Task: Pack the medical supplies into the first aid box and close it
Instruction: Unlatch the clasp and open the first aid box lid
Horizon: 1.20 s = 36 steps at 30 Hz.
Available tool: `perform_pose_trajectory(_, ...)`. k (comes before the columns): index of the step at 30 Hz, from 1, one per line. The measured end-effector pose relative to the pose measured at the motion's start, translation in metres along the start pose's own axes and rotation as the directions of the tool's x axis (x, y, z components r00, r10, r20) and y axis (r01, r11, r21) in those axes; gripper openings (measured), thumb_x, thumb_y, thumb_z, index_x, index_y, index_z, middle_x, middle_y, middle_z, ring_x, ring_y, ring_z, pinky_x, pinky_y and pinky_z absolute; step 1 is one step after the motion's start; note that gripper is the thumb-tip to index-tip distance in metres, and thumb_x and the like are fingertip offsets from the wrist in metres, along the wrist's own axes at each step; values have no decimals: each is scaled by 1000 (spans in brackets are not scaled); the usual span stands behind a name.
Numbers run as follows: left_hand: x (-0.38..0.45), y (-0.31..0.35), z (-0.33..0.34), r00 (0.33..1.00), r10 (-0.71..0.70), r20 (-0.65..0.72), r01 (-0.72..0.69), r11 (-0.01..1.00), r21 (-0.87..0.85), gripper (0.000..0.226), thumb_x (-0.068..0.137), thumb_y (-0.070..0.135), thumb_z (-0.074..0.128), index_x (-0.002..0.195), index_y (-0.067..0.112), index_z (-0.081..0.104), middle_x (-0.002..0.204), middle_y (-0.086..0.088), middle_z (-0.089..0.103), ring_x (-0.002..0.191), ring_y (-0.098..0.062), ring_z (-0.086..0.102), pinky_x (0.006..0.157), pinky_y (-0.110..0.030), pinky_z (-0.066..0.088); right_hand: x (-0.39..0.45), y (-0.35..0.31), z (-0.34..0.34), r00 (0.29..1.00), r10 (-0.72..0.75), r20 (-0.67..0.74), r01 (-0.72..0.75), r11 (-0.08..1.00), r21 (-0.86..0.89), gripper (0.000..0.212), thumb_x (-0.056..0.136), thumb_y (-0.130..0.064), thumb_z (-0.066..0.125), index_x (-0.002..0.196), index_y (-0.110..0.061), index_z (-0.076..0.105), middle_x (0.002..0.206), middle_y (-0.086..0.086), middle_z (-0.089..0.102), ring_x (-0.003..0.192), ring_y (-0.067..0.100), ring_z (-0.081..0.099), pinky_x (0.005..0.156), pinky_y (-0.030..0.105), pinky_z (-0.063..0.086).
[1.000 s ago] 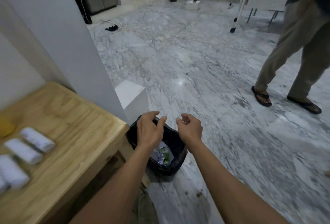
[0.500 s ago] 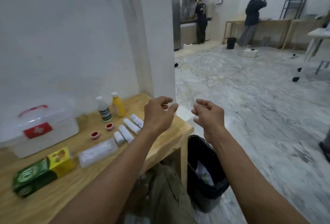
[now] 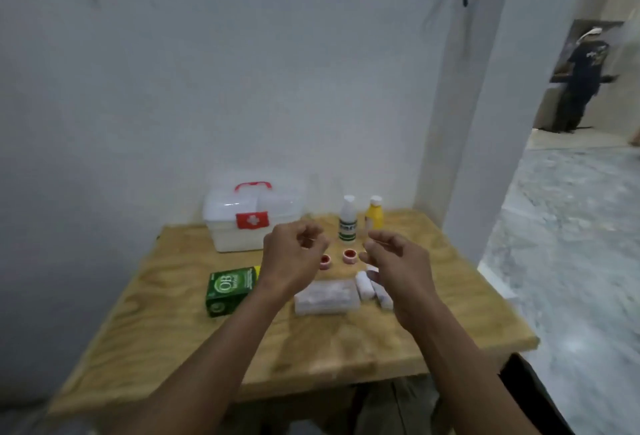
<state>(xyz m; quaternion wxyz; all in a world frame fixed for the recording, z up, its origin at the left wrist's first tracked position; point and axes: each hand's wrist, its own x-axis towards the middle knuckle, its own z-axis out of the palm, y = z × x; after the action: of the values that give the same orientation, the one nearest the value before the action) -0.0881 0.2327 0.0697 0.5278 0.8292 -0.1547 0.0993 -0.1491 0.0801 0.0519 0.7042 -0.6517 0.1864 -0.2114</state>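
Against the white wall, at the back of a light plywood table (image 3: 450,323), a translucent white plastic first aid box with a red handle and a red cross label (image 3: 251,218) is seen with its lid down. To its right, a white bottle with a green-striped label (image 3: 347,218) and a yellow bottle with a white cap (image 3: 374,214) are stood upright side by side. Two small red-and-white round caps (image 3: 337,258) are laid in front of the bottles. Nearer the table's front edge, a green cardboard carton (image 3: 230,289), a clear wrapped flat pack (image 3: 325,296) and several white rolled bandages (image 3: 372,287) are set in a row. Both hands are held above the supplies: the left hand (image 3: 291,259) and the right hand (image 3: 398,261) are each loosely curled, half open, with nothing gripped in either.
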Motion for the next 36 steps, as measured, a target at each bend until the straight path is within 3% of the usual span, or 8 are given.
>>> perform_pose_trajectory(4, 13, -37, -30, 990, -26, -140, 43, 992, 120, 25, 84, 29, 73, 105, 18, 73, 96, 8, 73, 82, 5, 62, 68, -8, 45, 20, 16, 46, 993, -11, 116, 19, 998, -68, 17, 90, -19, 67, 106, -22, 70, 100, 1, 74, 88, 13, 72, 68, 30, 57)
perform_pose_trajectory(7, 22, -57, -46, 967, 2, -255, 47, 981, 187, 26, 85, 29, 70, 111, 21, 70, 104, 8, 69, 89, -2, 62, 72, -17, 47, 39, 19, 77, 988, -44, 146, 60, 993, -106, 15, 88, -27, 68, 101, -32, 68, 107, -3, 72, 99, 15, 69, 81, 47, 60)
perform_pose_trajectory(9, 33, -67, -58, 943, 25, -332, 49, 976, 213, 26, 86, 32, 69, 110, 23, 69, 107, 7, 66, 96, -8, 60, 77, -25, 49, 50, 15, 96, 987, -50, 151, 71, 987, -141, 21, 89, -30, 67, 110, -29, 68, 111, -7, 70, 97, 11, 66, 85, 51, 59)
perform_pose_trajectory(11, 48, -79, -68, 917, 46, -396, 51, 972, 231, 33, 86, 35, 69, 116, 23, 66, 113, 2, 62, 104, -13, 58, 84, -32, 51, 63, 11, 113, 987, -75, 142, 101, 978, -182, 30, 91, -33, 65, 120, -27, 66, 117, -9, 67, 96, 3, 63, 84, 43, 58)
perform_pose_trajectory(14, 72, -94, -81, 895, -40, -444, 133, 975, 180, 45, 88, 39, 65, 129, 21, 58, 130, -3, 52, 119, -19, 51, 96, -31, 44, 82, 10, 135, 983, -120, 141, 150, 962, -227, 44, 91, -39, 64, 133, -27, 57, 133, -4, 60, 114, 12, 59, 88, 33, 50)
perform_pose_trajectory(18, 101, -112, -94, 882, -174, -439, 236, 968, 90, 57, 91, 44, 58, 141, 19, 45, 145, -6, 41, 130, -25, 44, 102, -36, 40, 106, 17, 157, 989, -92, 119, 124, 949, -288, 58, 91, -50, 60, 143, -32, 43, 150, -1, 45, 132, 23, 48, 102, 42, 46)
perform_pose_trajectory(24, 127, -140, -98, 908, -284, -308, 291, 956, -23, 59, 95, 51, 46, 148, 30, 33, 152, -3, 40, 133, -27, 45, 105, -47, 44, 126, 27, 179, 989, -58, 135, 90, 964, -252, 60, 94, -54, 54, 148, -37, 36, 157, -1, 36, 139, 22, 40, 98, 34, 38)
perform_pose_trajectory(36, 118, -143, -88, 912, -293, -288, 271, 956, -117, 54, 99, 47, 42, 148, 27, 35, 148, -2, 46, 130, -27, 49, 103, -49, 47, 119, 30, 177, 984, -70, 163, 110, 963, -247, 51, 100, -44, 49, 149, -34, 37, 156, -8, 36, 141, 16, 36, 100, 25, 31)
